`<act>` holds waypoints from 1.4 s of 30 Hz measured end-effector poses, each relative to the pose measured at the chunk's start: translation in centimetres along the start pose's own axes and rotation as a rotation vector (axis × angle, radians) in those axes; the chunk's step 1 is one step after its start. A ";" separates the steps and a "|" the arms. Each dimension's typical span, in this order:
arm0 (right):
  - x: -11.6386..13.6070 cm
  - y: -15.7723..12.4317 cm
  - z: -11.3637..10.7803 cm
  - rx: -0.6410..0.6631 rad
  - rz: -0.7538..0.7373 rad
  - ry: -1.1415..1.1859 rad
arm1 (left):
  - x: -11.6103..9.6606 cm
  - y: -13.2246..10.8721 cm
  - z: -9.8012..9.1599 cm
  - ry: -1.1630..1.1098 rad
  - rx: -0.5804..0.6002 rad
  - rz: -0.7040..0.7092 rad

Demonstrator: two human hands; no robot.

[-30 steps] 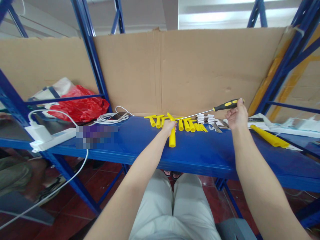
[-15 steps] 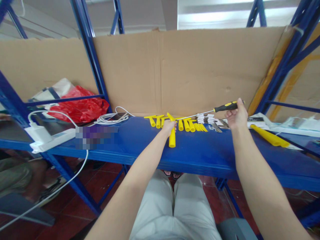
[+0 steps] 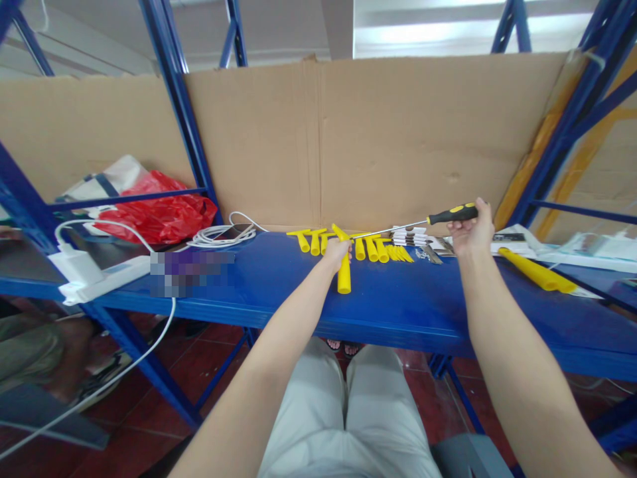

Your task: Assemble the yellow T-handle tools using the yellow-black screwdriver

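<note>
My left hand (image 3: 338,255) is closed around a yellow T-shaped plastic tool (image 3: 344,281), its round hollow-looking handle pointing toward me. My right hand (image 3: 470,234) grips the butt of a long screwdriver (image 3: 452,213) with a black and yellow handle. The shaft runs left and slightly down, its tip meeting the yellow tool near the head, beside my left fingers. Whether the tip sits in a screw is too small to see. Several more yellow T-shaped tools (image 3: 372,249) lie in a row behind, on both sides of my left hand.
On the blue shelf (image 3: 279,292), thin yellow pieces (image 3: 399,254), white-wrapped packs (image 3: 411,236) and small metal parts (image 3: 428,254) lie right of centre. Yellow cones (image 3: 537,271) are farther right. A power strip (image 3: 109,279), coiled white cable (image 3: 219,236) and red bag (image 3: 164,209) occupy the left. Cardboard (image 3: 398,133) stands behind.
My right hand and the screwdriver handle have shifted very slightly to the right. The yellow tool's lower end has moved a touch right; both grips stay the same.
</note>
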State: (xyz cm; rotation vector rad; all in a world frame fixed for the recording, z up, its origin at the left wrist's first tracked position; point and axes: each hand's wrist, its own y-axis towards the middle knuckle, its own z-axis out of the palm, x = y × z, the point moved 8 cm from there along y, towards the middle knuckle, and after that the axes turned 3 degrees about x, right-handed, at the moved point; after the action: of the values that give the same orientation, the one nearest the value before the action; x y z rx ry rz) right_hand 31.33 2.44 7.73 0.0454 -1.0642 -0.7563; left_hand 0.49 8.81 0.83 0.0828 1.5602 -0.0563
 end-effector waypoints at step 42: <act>-9.3 -6.5 4.1 0.516 0.668 -0.886 | 0.2 0.2 0.1 0.013 -0.014 0.004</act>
State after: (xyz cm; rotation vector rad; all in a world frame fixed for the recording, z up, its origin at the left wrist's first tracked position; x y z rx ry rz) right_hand 22.07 4.28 0.15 -0.2176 -1.9589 0.1706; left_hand 0.65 8.99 0.67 0.0759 1.5735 -0.0420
